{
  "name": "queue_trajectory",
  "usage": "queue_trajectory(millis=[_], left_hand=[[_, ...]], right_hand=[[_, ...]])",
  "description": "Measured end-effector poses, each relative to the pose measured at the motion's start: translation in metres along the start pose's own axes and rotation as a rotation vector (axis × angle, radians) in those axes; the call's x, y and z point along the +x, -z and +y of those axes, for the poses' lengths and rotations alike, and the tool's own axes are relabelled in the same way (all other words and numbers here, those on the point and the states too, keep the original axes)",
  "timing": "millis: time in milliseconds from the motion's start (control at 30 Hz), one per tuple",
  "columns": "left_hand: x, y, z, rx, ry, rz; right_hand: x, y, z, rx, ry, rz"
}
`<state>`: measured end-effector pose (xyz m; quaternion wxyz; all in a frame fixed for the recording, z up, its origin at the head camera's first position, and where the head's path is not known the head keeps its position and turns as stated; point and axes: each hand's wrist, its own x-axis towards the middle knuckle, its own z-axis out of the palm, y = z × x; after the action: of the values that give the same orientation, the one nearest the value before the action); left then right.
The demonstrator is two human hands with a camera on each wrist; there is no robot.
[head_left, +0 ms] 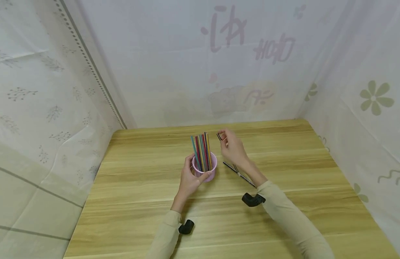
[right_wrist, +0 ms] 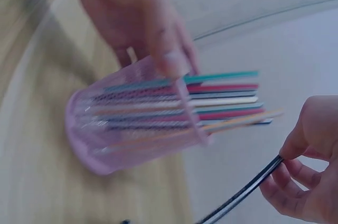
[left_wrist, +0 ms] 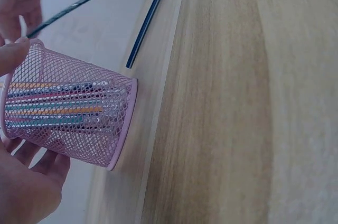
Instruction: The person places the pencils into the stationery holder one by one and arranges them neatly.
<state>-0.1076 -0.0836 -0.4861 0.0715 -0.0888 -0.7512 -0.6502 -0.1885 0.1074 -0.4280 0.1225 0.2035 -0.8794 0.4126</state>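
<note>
A pink mesh pen cup (head_left: 214, 172) stands upright on the table with several coloured pencils (head_left: 200, 149) in it, their ends rising above its rim. My left hand (head_left: 190, 178) holds the cup from its left side, thumb at the near rim and fingers round the back. To the right of the cup, my right hand (head_left: 233, 148) pinches a dark pencil (right_wrist: 237, 198) near one end; it slants and is apart from the cup's pencils. In the head view, the right hand and wrist hide much of this pencil.
Dark pencils (head_left: 230, 167) lie crossed on the wooden table (head_left: 138, 216), right of the cup and partly under my right forearm. One such pencil (left_wrist: 151, 18) also shows in the left wrist view. Printed cloth walls (head_left: 174, 72) stand round the table's back and sides.
</note>
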Motion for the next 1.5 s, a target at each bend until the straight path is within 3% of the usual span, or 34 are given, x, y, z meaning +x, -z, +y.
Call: queue_trajectory(millis=[367, 667, 900, 1067, 1500], left_hand=[[0.000, -0.001, 0.000, -0.012, -0.011, -0.002], [0.005, -0.005, -0.040, -0.004, 0.019, 0.020], [0.004, -0.005, -0.041, -0.009, 0.008, 0.032], [0.004, -0.005, -0.043, 0.004, 0.004, 0.027], [0.004, -0.005, -0.043, 0.004, -0.010, 0.021]], right_hand=[[0.018, 0.017, -0.037, 0.214, 0.013, 0.108], [0.032, 0.016, -0.064, 0.376, 0.115, 0.248], [0.037, 0.014, -0.086, 0.446, 0.138, 0.304], [0.031, 0.018, -0.106, 0.466, 0.152, 0.297], [0.027, -0.030, -0.057, 0.433, 0.147, 0.205]])
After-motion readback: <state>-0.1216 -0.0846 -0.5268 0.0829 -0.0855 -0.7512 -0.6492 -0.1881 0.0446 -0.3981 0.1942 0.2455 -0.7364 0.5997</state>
